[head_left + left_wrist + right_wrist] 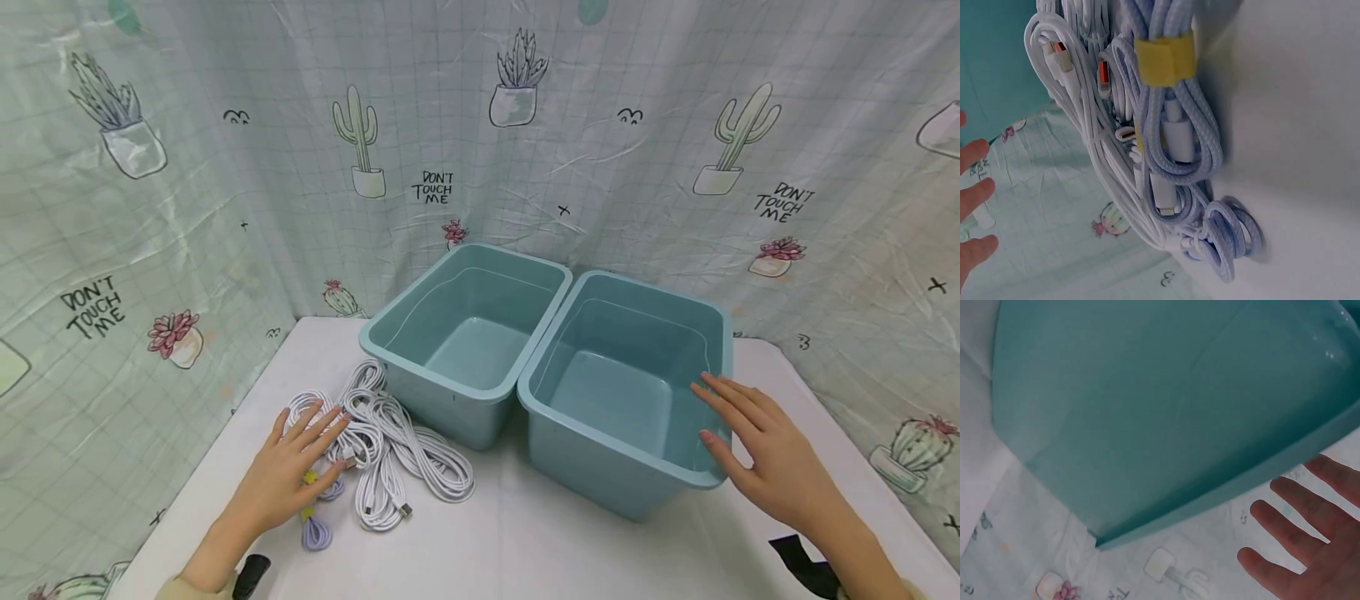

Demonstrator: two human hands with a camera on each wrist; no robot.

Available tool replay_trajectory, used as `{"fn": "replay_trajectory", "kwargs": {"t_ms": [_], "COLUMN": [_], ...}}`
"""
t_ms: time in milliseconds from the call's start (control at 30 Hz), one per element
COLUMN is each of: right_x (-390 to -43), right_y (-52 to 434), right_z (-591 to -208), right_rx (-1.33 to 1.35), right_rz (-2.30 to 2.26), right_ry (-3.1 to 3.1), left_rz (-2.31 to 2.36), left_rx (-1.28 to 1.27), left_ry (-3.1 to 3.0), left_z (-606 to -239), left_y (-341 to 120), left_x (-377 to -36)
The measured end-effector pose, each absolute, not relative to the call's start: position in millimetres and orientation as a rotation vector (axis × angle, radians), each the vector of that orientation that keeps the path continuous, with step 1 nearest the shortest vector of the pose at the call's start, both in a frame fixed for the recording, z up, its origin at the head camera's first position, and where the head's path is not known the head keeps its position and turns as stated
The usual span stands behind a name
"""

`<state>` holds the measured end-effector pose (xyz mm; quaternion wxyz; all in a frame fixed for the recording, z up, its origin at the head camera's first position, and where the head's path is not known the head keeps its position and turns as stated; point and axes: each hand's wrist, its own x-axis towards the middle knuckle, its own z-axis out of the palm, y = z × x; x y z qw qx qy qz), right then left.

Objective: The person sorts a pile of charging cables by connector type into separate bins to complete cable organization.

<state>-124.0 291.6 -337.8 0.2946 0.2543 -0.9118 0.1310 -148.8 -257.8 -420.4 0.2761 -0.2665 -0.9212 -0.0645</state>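
Head view: two hands are seen over a white table [525,533], one at a pile of cables, the other at a bin.
Left hand: the left hand [288,471] is laid flat, fingers straight and spread; nothing is gripped. Its fingertips rest on the near end of the white cables [405,442], though how firmly cannot be told.
White cables: several coiled bundles lie under and just beyond the fingertips, spreading away to the hand's right, toward the bins.
Lilac cables: two small lilac cables [317,530] bound with a yellow tie [307,477] lie beside the palm, on its thumb side.
Left wrist view: a lilac bundle [1175,125] is shown wrapped by a yellow strap [1163,57], pressed against white coils with exposed plugs; three fingertips [975,194] are seen straight and apart from the bundle (nothing pinched).
Right hand: the right hand [765,450] is held open, fingers extended and slightly spread, against the near right rim of the right bin [600,467]; no curl round the rim is seen.
Right wrist view: the fingers [1310,531] are seen straight, just beside the teal wall [1147,412]; contact cannot be told there.
Left bin: the left bin [420,379] stands just beyond the white cables, touching the right bin.
Surroundings: a cactus-print curtain [187,167] hangs beyond both hands.
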Motion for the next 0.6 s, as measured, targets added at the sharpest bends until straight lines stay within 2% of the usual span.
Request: {"fn": "replay_trajectory", "kwargs": {"t_ms": [600], "right_x": [-130.1], "right_y": [264.2], "right_z": [-348.0], "right_rx": [0.807], "right_rz": [0.451], "right_ry": [-2.536], "left_rz": [-0.154], "left_rx": [-1.044], "left_ry": [-2.244], "left_z": [-419.7], "left_y": [-233.3], "left_x": [-162.8]}}
